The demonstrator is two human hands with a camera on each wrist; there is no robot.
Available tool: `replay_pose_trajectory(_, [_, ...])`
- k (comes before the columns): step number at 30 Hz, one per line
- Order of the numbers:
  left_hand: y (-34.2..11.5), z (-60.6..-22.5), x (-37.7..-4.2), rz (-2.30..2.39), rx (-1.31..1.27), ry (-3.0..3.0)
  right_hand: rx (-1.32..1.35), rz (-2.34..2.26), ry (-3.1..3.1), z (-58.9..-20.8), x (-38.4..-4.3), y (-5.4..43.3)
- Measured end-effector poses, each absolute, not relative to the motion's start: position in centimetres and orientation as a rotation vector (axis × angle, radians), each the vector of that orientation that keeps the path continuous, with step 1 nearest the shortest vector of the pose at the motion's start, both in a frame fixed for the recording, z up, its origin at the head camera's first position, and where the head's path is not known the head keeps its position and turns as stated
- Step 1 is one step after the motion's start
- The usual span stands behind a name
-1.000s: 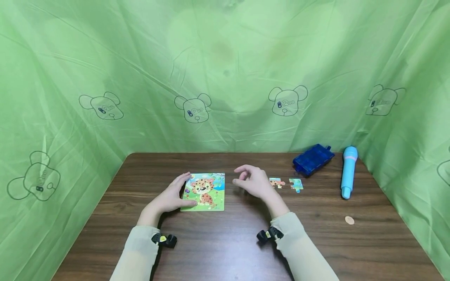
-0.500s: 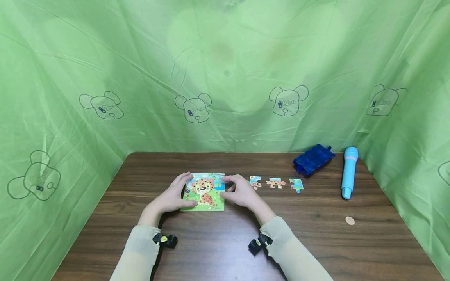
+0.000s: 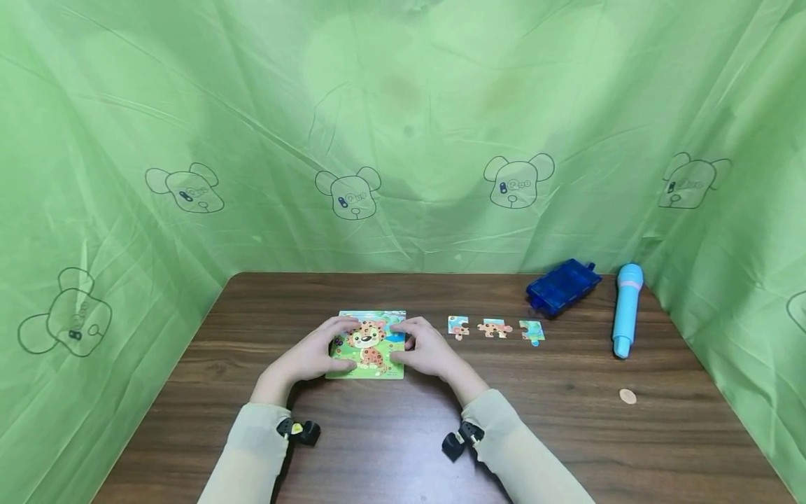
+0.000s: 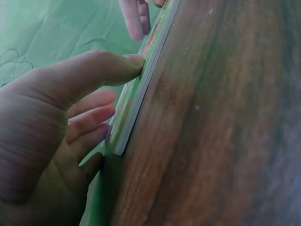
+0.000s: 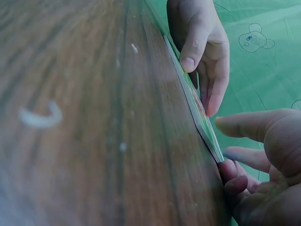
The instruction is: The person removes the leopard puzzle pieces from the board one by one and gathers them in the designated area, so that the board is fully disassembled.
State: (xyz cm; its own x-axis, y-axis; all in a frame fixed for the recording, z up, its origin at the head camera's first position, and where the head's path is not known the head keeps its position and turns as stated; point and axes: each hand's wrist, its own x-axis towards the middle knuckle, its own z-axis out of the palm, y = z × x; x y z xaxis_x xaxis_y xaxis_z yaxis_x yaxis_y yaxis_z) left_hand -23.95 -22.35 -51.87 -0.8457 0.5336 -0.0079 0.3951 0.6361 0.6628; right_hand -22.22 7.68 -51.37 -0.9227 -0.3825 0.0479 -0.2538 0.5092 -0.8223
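A square jigsaw puzzle with a spotted cub on green and blue lies flat on the table. My left hand is at its left side, the thumb touching the top face and the other fingers reaching over the left edge. At the right side is my right hand. Its thumb is raised just off the surface, while lower fingers touch the edge at a corner. Part of the picture is hidden beneath both hands. Three loose puzzle pieces lie in a row to the right.
A dark blue plastic case lies at the back right. Beside it is a light blue toy microphone. A small beige oval lies nearer the front. Green printed cloth surrounds the brown wooden table.
My right hand came left from beside the loose pieces to the puzzle's right edge, uncovering the leftmost piece. My left fingers slid right, further over the picture.
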Motion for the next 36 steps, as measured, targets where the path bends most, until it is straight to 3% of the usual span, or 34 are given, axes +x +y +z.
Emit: replay_pose_trajectory(36, [-22.51, -52.30, -24.03, 1.016, 0.852, 2.573, -0.376, -1.418, 2.599, -51.87, -22.13, 7.39])
